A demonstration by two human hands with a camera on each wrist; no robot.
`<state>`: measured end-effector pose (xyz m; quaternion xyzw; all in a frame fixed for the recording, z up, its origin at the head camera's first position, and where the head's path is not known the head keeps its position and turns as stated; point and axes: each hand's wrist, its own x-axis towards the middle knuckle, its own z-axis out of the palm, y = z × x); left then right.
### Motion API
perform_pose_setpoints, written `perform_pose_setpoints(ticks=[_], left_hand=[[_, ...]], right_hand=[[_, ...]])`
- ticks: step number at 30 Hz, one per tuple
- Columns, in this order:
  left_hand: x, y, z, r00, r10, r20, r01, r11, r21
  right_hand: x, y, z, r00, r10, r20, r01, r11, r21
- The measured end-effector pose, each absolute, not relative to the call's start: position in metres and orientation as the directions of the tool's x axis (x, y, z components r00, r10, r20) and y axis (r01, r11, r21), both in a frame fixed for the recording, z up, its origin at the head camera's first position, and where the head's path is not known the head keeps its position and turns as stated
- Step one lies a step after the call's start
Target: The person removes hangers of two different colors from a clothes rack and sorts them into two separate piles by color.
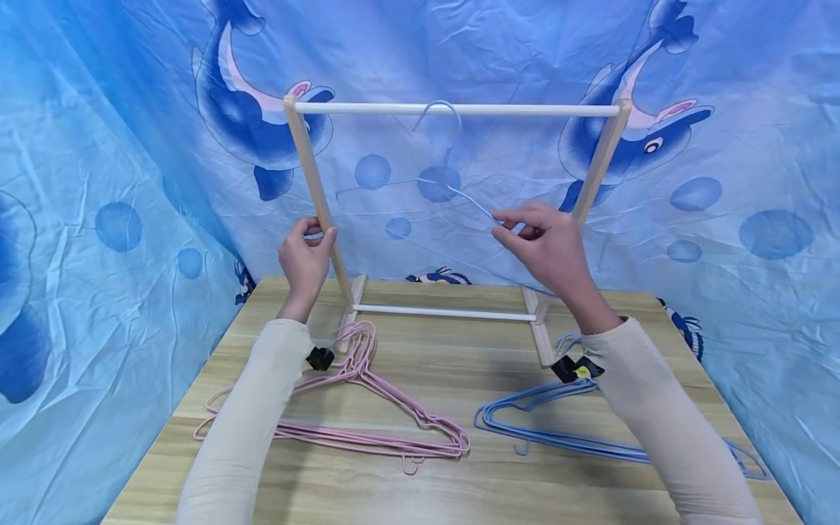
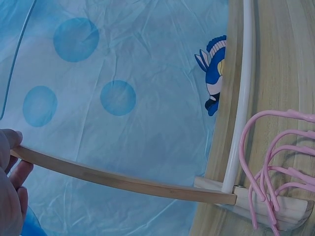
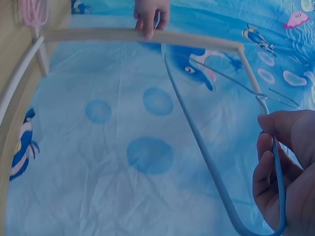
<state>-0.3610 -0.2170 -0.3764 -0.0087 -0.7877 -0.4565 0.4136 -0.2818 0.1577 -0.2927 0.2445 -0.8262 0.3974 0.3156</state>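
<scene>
Both arms reach forward from the near edge, clad in cream long sleeves pushed down to the wrists, each wrist carrying a small black camera mount. The left forearm rises steeply on the left side, and the left hand [image 1: 305,257] is raised with its fingers and thumb curled round a slim upright wooden post [image 1: 318,191], the thumb on the near-right side. The right forearm angles up and inward from the near right. The right hand [image 1: 546,243] is held a little higher and farther, palm turned left, its thumb and fingertips pinching a thin pale blue wire hanger [image 1: 462,201], the remaining fingers loosely bent below.
</scene>
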Motion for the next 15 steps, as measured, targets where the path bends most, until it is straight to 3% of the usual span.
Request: perform_pose_setpoints(ticks=[15], left_hand=[[-0.361,-0.217,-0.377,-0.661,-0.376,0.649,0.371,0.588,0.719]], right_hand=[[-0.274,0.217,-0.327,-0.631,-0.168,0.757,-0.647,0.652,-0.395]])
